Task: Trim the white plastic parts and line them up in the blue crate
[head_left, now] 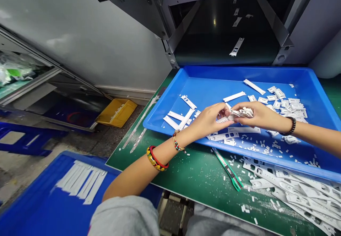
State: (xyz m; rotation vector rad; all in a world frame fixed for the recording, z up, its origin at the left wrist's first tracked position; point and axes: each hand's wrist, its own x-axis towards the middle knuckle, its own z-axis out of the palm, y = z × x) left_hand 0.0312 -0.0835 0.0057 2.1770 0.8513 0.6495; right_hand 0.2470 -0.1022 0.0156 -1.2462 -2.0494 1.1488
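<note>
Above the front part of a blue tray point(202, 83), my two hands meet. My right hand point(259, 115) is closed round a bunch of small white plastic parts point(243, 112). The fingers of my left hand point(213, 119) are pinched at the left end of that bunch, on a white plastic piece point(222, 120) that is partly hidden by the fingers. Under and around the hands lie long white strips point(234, 96), small white frame-like parts point(293, 104) heaped at the right, and tiny white scraps.
A dark conveyor belt point(207, 44) carrying several white parts ends above the tray. On the green table point(186, 172) lie a green utility knife point(229, 170) and a pile of long white strips point(306, 193). A lower blue tray point(34, 207) and yellow bin point(117, 111) stand left.
</note>
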